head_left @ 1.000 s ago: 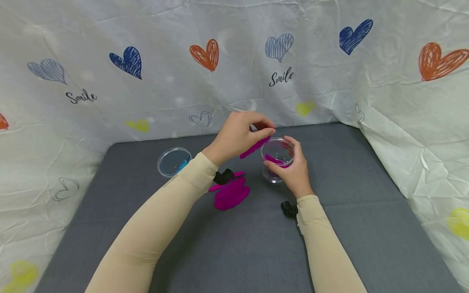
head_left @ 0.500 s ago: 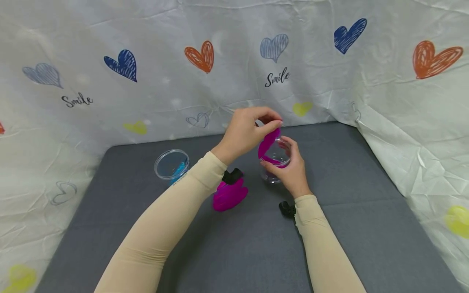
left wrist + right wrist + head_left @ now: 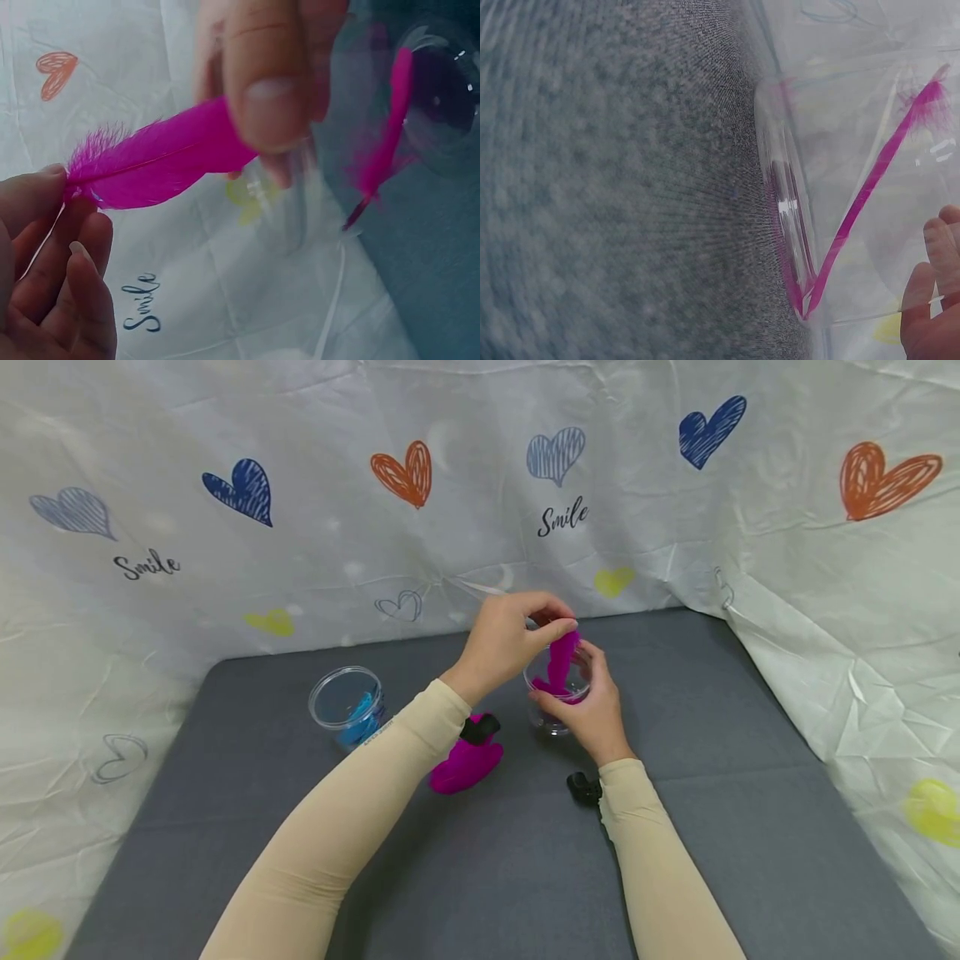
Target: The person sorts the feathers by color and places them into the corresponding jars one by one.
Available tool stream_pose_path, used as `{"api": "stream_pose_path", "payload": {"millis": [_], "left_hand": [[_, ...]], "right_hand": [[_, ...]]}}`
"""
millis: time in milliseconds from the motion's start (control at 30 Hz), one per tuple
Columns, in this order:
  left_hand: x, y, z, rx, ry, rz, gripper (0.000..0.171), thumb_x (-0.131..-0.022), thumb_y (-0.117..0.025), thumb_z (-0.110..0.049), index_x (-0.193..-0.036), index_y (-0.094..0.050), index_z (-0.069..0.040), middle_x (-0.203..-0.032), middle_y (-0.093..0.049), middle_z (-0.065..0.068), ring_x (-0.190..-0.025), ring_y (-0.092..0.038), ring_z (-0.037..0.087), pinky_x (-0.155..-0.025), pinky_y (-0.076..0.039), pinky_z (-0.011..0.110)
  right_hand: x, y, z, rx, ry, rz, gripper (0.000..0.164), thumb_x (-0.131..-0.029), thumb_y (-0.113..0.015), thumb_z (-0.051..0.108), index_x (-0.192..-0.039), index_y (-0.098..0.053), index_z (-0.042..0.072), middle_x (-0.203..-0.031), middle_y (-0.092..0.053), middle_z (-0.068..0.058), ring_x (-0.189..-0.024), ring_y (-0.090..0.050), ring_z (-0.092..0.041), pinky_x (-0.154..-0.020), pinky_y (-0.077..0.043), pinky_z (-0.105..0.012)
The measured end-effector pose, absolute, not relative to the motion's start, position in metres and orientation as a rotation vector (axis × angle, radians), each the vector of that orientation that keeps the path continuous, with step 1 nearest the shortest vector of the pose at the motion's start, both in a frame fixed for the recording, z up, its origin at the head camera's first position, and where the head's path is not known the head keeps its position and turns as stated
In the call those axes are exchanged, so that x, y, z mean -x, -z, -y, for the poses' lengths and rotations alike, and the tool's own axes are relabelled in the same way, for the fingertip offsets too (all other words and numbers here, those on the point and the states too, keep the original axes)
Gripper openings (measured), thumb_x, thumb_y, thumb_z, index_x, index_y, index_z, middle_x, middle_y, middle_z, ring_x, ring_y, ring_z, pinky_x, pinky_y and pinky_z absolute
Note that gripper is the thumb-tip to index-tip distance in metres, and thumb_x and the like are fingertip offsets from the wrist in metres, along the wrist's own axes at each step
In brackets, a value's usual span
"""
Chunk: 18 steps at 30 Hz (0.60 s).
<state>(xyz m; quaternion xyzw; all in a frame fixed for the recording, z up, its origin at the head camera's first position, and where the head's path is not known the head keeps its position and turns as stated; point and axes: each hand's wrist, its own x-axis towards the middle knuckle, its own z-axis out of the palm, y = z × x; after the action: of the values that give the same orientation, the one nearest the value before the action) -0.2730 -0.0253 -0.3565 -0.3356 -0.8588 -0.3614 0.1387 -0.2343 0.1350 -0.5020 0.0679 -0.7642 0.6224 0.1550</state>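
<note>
My left hand [image 3: 504,639] pinches a magenta feather [image 3: 561,662] by its quill end between thumb and fingertips. The feather hangs down into the mouth of a clear round jar [image 3: 550,724] at the back of the table. Curled around that jar near its rim is my right hand [image 3: 598,714], thumb in front. Inside the jar another magenta feather [image 3: 866,187] leans against the wall, as the right wrist view shows. The left wrist view has the pinched feather [image 3: 161,161] up close, its tip passing behind the right thumb.
Several magenta feathers [image 3: 465,770] lie in a pile on the grey tablecloth [image 3: 480,877], partly behind the left wrist camera [image 3: 480,729]. A second clear jar [image 3: 318,703] with blue feathers [image 3: 362,720] stands to the left. A white printed sheet [image 3: 315,560] hangs behind.
My left hand has moved right with the feather, which has gone from slanting beside the jar to hanging into its mouth. The right hand keeps its hold on the jar.
</note>
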Motion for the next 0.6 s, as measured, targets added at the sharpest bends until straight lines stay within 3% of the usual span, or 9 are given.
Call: {"api": "stream_pose_path", "payload": {"millis": [600], "left_hand": [[0.271, 0.382, 0.027, 0.959, 0.996, 2.652, 0.014, -0.1, -0.081, -0.034, -0.107, -0.082, -0.023, -0.094, -0.078, -0.011, -0.089, -0.068, 0.006, -0.073, -0.058, 0.025]], "right_hand": [[0.233, 0.502, -0.135, -0.2, -1.767, 2.209, 0.092, -0.083, -0.095, 0.04, -0.158, -0.04, 0.035, -0.155, -0.057, 0.003, -0.14, -0.057, -0.025, -0.11, -0.058, -0.053]]}}
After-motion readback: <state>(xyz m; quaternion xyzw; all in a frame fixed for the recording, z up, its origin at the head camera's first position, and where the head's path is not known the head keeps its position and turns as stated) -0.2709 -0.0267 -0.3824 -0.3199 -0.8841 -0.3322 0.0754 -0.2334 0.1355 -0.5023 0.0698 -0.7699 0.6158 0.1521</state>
